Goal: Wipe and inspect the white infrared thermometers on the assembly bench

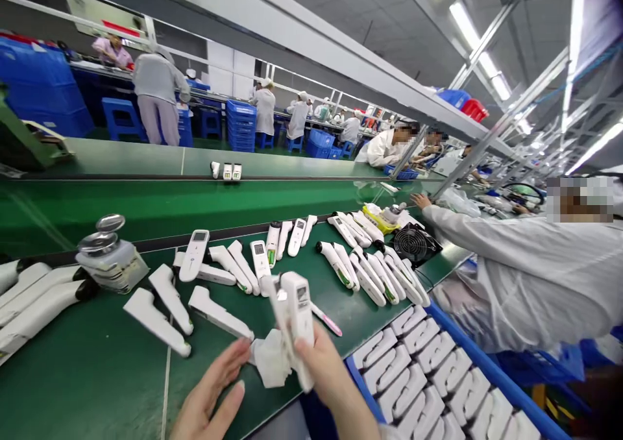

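My right hand (324, 362) grips a white infrared thermometer (302, 317), its small screen facing up; a second white shape shows right behind it, partly hidden and blurred. My left hand (214, 388) holds nothing, its fingers and thumb spread apart just left of a crumpled white cloth (271, 361). Beyond the left fingertips lies another thermometer (219, 313) on the green bench. Several more lie farther off, including one with its screen up (195, 255). A pink-and-white pen (327, 318) rests right of the held thermometer.
At right stands a blue crate (363, 388) with thermometers in moulded rows. A metal-topped bottle (111, 258) is at left, a black fan (413, 244) at the right back. A green conveyor belt (160, 203) runs behind. A co-worker's sleeve (477, 229) reaches in from the right.
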The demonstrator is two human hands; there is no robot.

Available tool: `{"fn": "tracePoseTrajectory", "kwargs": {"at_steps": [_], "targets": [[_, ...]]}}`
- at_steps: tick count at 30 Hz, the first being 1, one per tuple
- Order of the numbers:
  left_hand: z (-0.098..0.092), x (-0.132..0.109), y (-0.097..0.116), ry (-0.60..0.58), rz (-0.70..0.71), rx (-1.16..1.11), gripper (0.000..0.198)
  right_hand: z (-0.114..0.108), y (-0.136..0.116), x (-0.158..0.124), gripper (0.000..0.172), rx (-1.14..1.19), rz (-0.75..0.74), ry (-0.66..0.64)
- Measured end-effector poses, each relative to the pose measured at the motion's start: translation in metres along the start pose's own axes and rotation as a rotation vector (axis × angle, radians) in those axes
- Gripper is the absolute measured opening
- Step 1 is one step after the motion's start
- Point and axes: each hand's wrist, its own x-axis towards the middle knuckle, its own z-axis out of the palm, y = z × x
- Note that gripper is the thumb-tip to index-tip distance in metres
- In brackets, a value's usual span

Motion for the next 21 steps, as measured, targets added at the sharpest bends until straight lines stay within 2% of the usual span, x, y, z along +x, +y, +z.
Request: {"fn": "tracePoseTrajectory", "kwargs": {"at_steps": [2, 3, 4, 6, 8, 10, 12, 15, 18, 21], "targets": [[0.007, -0.002, 0.008, 0.06, -0.046, -0.341, 0.054, 0.036, -0.007, -0.024, 0.075, 0.186, 0.025, -0.158], [0.009, -0.004, 0.011, 0.083, -0.136, -0.441, 0.055, 0.051, -0.01, -0.035, 0.075, 0.32, 0.059, -0.227], [0.01, -0.006, 0.014, 0.136, -0.202, -0.503, 0.053, 0.063, -0.014, -0.044, 0.073, 0.457, 0.113, -0.273], [0.008, -0.01, 0.018, 0.256, -0.263, -0.533, 0.048, 0.077, -0.019, -0.056, 0.067, 0.694, 0.257, -0.285], [0.006, -0.016, 0.021, 0.266, -0.293, -0.569, 0.049, 0.081, -0.021, -0.06, 0.055, 0.8, 0.379, -0.234], [0.004, -0.021, 0.024, 0.195, -0.315, -0.649, 0.054, 0.079, -0.021, -0.059, 0.044, 0.839, 0.429, -0.194], [0.003, -0.026, 0.028, 0.119, -0.31, -0.75, 0.055, 0.075, -0.019, -0.057, 0.038, 0.841, 0.441, -0.2], [0.005, -0.032, 0.032, 0.084, -0.25, -0.839, 0.053, 0.071, -0.017, -0.059, 0.037, 0.805, 0.41, -0.245], [0.008, -0.037, 0.031, 0.17, -0.197, -0.785, 0.044, 0.071, -0.016, -0.065, 0.044, 0.76, 0.365, -0.278], [0.009, -0.043, 0.027, 0.237, -0.206, -0.687, 0.038, 0.072, -0.02, -0.069, 0.05, 0.703, 0.33, -0.312]]}}
